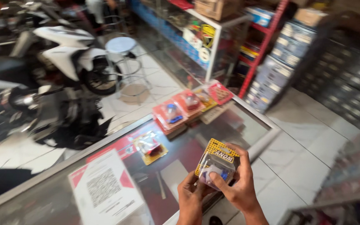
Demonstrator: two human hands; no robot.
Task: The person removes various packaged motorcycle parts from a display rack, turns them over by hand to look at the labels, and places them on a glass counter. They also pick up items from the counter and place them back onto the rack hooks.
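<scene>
Over the near edge of the glass surface [246, 125], both hands cradle a yellow-carded blister pack [216, 163]. Left hand [189, 199] cups it from below, fingers curled shut around the bottom corner; right hand [238, 183] wraps the far side, thumb pressed on the clear bubble. Best to keep the grip on the card's edges, I'd say, so the plastic doesn't buckle. Wrists tilted inward, pack angled up at the camera. More packs [172, 114] lie further along the surface.

The small clear plastic pack with a yellow dotted card [217, 163] shows a white and blue part inside. At eleven o'clock lie two red packs [176, 112]. The flat paper sign [105, 187] is white with red corners.
</scene>
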